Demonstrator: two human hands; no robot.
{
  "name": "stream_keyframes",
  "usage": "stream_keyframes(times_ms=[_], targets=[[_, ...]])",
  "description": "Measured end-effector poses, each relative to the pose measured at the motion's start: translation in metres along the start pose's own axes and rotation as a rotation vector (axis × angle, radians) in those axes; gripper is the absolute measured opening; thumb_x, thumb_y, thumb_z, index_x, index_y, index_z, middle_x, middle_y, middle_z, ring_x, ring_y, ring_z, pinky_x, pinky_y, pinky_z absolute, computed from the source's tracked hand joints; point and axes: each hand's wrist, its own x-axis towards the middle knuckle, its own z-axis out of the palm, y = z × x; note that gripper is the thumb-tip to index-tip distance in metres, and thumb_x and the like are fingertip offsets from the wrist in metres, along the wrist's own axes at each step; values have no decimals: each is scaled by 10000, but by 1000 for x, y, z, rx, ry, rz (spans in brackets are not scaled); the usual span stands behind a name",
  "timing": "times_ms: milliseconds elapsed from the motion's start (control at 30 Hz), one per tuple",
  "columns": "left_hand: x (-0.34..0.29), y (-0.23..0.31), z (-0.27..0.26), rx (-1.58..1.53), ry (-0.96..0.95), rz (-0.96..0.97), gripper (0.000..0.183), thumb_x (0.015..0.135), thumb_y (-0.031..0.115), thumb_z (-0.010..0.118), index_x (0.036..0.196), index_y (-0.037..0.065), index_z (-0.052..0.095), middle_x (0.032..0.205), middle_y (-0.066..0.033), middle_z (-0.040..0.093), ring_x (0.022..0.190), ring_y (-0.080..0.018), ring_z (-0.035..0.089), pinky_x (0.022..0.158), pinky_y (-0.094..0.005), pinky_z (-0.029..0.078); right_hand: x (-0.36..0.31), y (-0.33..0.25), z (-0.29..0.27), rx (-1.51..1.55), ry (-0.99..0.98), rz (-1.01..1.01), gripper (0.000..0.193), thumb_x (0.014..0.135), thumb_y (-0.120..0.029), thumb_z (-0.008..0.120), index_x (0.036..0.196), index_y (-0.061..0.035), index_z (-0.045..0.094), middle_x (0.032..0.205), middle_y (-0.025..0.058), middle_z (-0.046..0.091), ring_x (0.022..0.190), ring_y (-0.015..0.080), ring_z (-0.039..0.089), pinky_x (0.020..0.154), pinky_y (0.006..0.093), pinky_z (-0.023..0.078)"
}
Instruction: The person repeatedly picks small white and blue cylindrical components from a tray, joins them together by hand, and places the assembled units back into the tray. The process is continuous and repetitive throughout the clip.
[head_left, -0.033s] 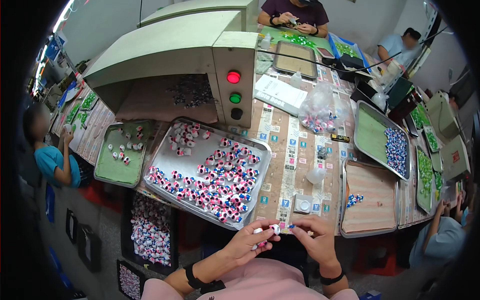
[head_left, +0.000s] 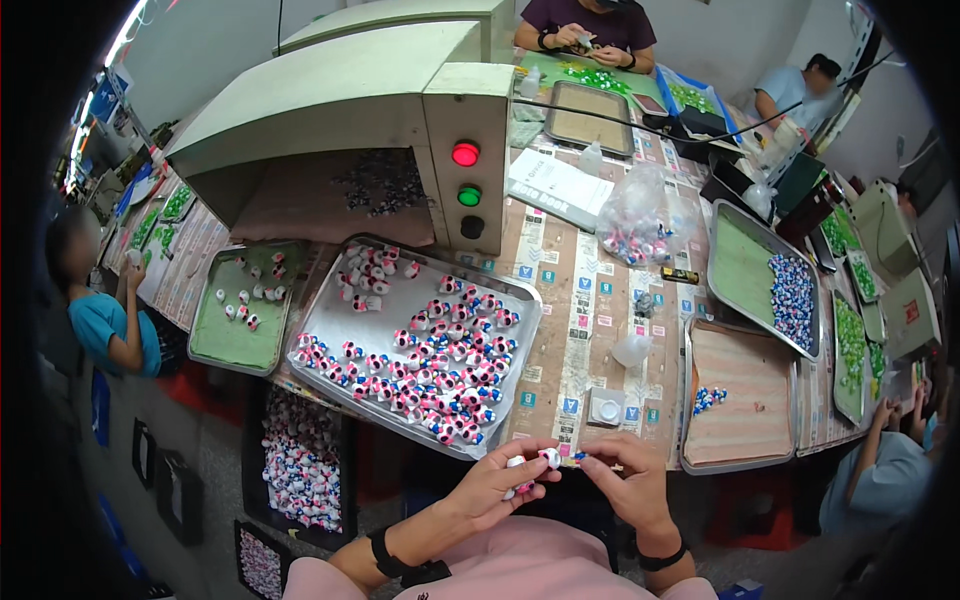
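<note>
By the near edge of the open tabletop (head_left: 560,340), the left hand (head_left: 488,492) holds white-and-pink figures (head_left: 551,458), the right hand (head_left: 630,487) pinching a blue piece (head_left: 579,457) slightly closer than before.

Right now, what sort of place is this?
Probably a small assembly workshop: a metal tray holds many matching little figures, a boxy machine has red and green lights, and a co-worker works behind green pieces.

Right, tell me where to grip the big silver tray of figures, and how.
Grip the silver tray by its two short rims, probably best from the near side: it is wide, shallow and loaded with loose figures, so both ends likely need support, and the machine stands behind it.
</note>
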Motion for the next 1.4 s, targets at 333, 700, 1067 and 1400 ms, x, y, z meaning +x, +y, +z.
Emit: stream_keyframes(times_ms=[333, 700, 1067, 1400], targets=[[-2, -3, 0, 49, -18, 49, 333, 916, 78, 640, 1234, 21, 564, 987, -62, 633, 840, -104, 613, 658, -214, 505, -7, 8, 13, 100, -49, 56, 191, 803, -43, 748, 991, -20, 726, 906, 91, 670, 762, 116, 635, 652, 219, 500], [-7, 4, 1, 316, 78, 131, 290, 867, 98, 706, 1138, 10, 648, 846, -24, 644, 647, -61, 578, 514, -178, 442, -4, -2, 17, 46, -81, -26, 175, 781, -24, 755, 955, -23, 738, 842, 97, 684, 758, 163, 642, 661, 255, 493], [-38, 141, -62, 931, 674, 843, 240, 846, 74, 694, 1083, 46, 676, 872, -10, 643, 575, -47, 569, 495, -200, 461, -9, 7, -11, 26, 120, -3, 147, 840, -49, 688, 967, 23, 703, 894, 106, 670, 816, 159, 622, 715, 250, 482], [-55, 210, -159, 1630, 996, 887, 284, 759, 87, 703, 1026, -7, 688, 1001, -168, 676, 907, -300, 649, 835, -368, 499, -19, 35, -77, -47, 460, 172, 112, 856, 22, 634, 951, 65, 675, 885, 73, 638, 767, 104, 581, 669, 221, 457]])
